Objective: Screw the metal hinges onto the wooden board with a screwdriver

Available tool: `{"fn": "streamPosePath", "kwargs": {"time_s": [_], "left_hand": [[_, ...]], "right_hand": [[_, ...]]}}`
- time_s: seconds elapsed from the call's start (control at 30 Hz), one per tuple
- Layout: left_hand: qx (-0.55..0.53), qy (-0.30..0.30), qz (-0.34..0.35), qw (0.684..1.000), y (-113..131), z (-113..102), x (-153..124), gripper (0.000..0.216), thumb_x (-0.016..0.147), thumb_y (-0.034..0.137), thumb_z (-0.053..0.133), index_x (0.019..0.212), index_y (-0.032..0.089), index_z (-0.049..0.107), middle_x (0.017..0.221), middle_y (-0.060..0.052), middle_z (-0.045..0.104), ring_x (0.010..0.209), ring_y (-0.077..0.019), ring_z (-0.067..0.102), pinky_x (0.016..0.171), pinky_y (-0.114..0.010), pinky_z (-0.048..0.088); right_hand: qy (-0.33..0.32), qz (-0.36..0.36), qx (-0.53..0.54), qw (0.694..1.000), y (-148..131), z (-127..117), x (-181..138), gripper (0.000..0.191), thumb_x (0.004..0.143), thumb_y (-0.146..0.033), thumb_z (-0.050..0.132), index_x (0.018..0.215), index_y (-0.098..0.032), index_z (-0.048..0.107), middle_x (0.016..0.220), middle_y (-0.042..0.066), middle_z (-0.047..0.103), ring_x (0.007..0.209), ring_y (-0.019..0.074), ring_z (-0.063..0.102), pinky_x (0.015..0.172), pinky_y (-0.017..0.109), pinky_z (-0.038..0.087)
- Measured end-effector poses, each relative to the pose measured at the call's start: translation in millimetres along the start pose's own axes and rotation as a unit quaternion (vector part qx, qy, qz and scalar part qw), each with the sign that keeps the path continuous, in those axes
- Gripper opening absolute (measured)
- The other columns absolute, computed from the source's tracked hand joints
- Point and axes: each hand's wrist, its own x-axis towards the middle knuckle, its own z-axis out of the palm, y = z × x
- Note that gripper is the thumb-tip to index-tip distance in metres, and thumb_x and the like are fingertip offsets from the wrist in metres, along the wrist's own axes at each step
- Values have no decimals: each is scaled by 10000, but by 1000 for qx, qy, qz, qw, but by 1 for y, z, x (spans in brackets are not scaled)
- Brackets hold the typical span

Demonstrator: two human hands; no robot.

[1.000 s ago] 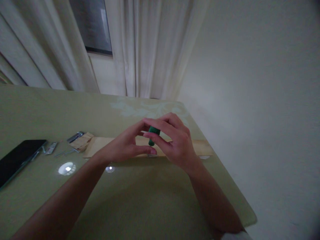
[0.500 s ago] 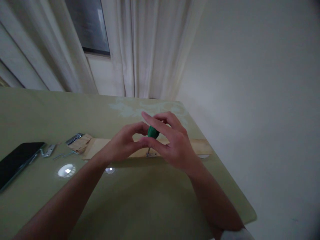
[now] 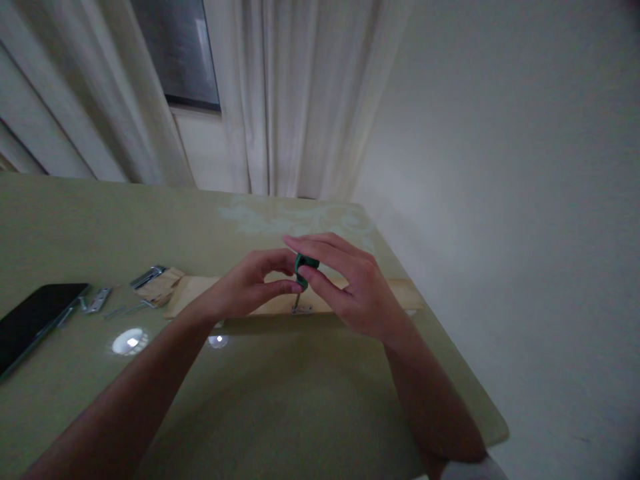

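Observation:
A screwdriver with a green handle (image 3: 301,261) stands slightly tilted, its tip down at a small metal plate (image 3: 303,309) on the near edge of a wooden board (image 3: 270,307). My left hand (image 3: 245,283) pinches the handle's left side between thumb and fingers. From the right, my right hand (image 3: 350,280) closes thumb and fingers around the top of the handle, covering part of it. Whether a screw sits under the tip is too small to tell.
A dark phone (image 3: 37,320) lies at the far left. Beside it are a metal bracket (image 3: 97,300), some thin rods (image 3: 131,309) and a brown packet (image 3: 161,287). The table's right edge slants past the board; curtains (image 3: 310,100) hang behind.
My right hand has rolled its grip on the green handle, its fingers coming down and together and its thumb shifting up and right. My left hand stays at the handle.

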Motion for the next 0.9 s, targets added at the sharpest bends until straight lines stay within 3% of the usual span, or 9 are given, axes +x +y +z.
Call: {"fn": "streamPosePath", "kwargs": {"time_s": [0.13, 0.23, 0.33, 0.43, 0.5, 0.67, 0.77, 0.83, 0.9], "left_hand": [[17, 17, -5, 1000, 3, 1, 0, 308, 890, 410, 848, 1091, 196, 752, 1078, -49, 775, 1025, -215, 704, 948, -358, 581], [29, 28, -14, 999, 3, 0, -1, 202, 961, 381, 774, 971, 181, 748, 951, -30, 771, 913, -183, 699, 871, -314, 576], [6, -5, 3, 1000, 1, 0, -1, 231, 969, 371, 771, 1128, 204, 753, 1116, -52, 786, 1024, -200, 714, 951, -330, 574], [-1, -6, 8, 1000, 2, 1, -1, 426, 877, 377, 871, 1250, 231, 727, 1239, -56, 766, 1123, -226, 707, 1003, -347, 571], [14, 14, 1, 1000, 4, 3, 0, 338, 877, 374, 869, 1148, 212, 749, 1129, -40, 780, 1044, -215, 717, 955, -333, 581], [15, -4, 3, 1000, 3, 3, -1, 247, 967, 369, 771, 1154, 209, 753, 1111, -53, 784, 1041, -211, 723, 984, -353, 581], [-2, 3, 9, 1000, 3, 5, -1, 446, 885, 388, 862, 1281, 239, 720, 1218, -59, 766, 1151, -239, 707, 1037, -378, 574], [7, 31, 2, 1000, 3, 7, 0, 380, 871, 387, 875, 1189, 222, 747, 1141, -44, 778, 1104, -233, 714, 1008, -365, 580], [9, 37, -6, 999, 2, 6, 0, 248, 921, 383, 824, 1070, 194, 764, 1029, -37, 785, 1007, -213, 723, 948, -344, 593]], "right_hand": [[115, 38, -79, 989, 1, 6, -2, 277, 983, -369, 784, 1246, -285, 790, 989, 33, 678, 912, 175, 659, 853, 338, 595], [57, 27, -65, 996, -1, 3, -1, 395, 1040, -345, 701, 1432, -292, 692, 1222, 78, 699, 1134, 211, 661, 1017, 399, 573], [-27, 6, 11, 1000, -1, -1, 0, 425, 1098, -246, 579, 1516, -312, 611, 1364, 61, 706, 1265, 193, 650, 1110, 394, 534], [58, 16, -39, 997, 2, 4, -1, 268, 1049, -311, 690, 1304, -274, 760, 1054, 44, 736, 982, 174, 687, 896, 334, 590], [116, 15, -94, 989, 2, 7, -1, 272, 1011, -371, 744, 1243, -239, 794, 956, 49, 698, 891, 181, 657, 827, 342, 591], [-8, -7, 7, 1000, 1, -1, 0, 409, 1093, -233, 569, 1491, -292, 641, 1401, 66, 711, 1268, 201, 659, 1108, 413, 545], [49, -11, 1, 999, 3, 0, 1, 282, 1072, -256, 642, 1332, -267, 751, 1140, 44, 775, 1040, 169, 711, 952, 334, 595], [108, -8, -53, 993, 5, 4, 2, 265, 1018, -330, 738, 1251, -215, 793, 991, 48, 739, 930, 170, 689, 872, 320, 593], [85, -10, -60, 995, 6, 4, 2, 357, 1013, -335, 744, 1338, -188, 752, 1088, 74, 746, 1028, 185, 692, 944, 335, 581]]}}
